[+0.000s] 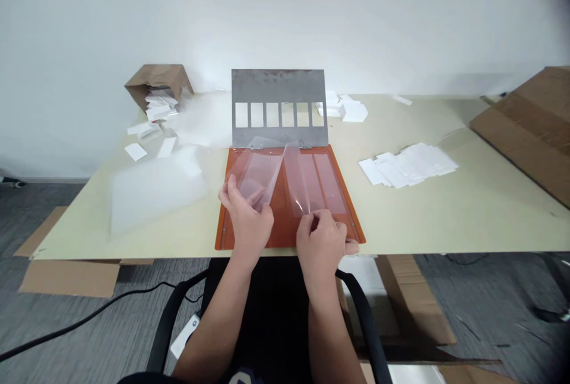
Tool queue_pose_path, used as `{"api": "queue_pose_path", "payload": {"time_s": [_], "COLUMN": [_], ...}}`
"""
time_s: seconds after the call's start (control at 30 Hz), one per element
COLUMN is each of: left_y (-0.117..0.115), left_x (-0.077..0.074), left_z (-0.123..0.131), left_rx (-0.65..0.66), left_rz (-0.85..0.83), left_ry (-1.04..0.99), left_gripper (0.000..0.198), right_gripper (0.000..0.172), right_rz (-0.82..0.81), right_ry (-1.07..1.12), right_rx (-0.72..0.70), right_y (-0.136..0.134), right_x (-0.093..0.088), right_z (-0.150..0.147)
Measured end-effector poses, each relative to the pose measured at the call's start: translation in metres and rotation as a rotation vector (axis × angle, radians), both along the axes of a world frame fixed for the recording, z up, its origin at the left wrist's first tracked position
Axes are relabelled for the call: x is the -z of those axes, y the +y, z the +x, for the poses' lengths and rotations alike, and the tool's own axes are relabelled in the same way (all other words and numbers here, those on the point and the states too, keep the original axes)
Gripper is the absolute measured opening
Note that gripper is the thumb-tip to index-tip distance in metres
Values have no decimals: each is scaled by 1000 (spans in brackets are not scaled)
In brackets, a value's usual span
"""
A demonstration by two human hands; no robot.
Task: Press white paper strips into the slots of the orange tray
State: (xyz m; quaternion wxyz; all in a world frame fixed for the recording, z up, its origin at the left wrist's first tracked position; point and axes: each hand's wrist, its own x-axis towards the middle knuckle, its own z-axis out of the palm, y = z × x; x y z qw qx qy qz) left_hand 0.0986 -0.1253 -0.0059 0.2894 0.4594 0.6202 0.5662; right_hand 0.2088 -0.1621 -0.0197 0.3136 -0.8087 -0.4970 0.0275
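Clear plastic film (262,173) is held over an orange board (282,227), curled up in the middle; whether it is one sheet or two layers I cannot tell. My left hand (249,218) grips its left part between thumb and fingers, raised above the board. My right hand (323,235) is closed, with its fingertips pinching the lower edge of the right part. Pale rectangular pieces (332,179) lie on the right side of the board. Hinged to its far edge, a grey metal plate (278,84) with a row of rectangular cut-outs stands upright.
White cards lie in a spread stack (409,164) at right and a small pile (354,110) behind the plate. A cardboard box (182,78) spills white pieces at back left. Translucent sheets (151,194) lie at left. A large carton (529,129) stands far right.
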Motion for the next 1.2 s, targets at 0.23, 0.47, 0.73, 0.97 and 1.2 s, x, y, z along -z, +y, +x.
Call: {"api": "queue_pose_path", "payload": {"time_s": [0.23, 0.47, 0.73, 0.97, 1.2], "left_y": [4, 2, -6, -14, -16], "left_x": [0, -10, -19, -21, -16], "left_z": [0, -2, -9, -24, -33], "left_rx": [-17, -16, -29, -36, -29], "left_rz": [8, -11, 98, 192, 184], "left_ry": [-41, -32, -48, 3, -47], "left_gripper": [86, 87, 85, 88, 87], "right_gripper": [19, 19, 24, 19, 20], "right_rz": [36, -3, 47, 22, -55], "right_ry": [-12, -7, -137, -164, -166], "right_rx": [-11, -45, -100, -186, -160], "right_y": [-3, -6, -8, -6, 4], "right_x": [2, 0, 0, 2, 1], "right_z": [-2, 2, 6, 1, 1]}}
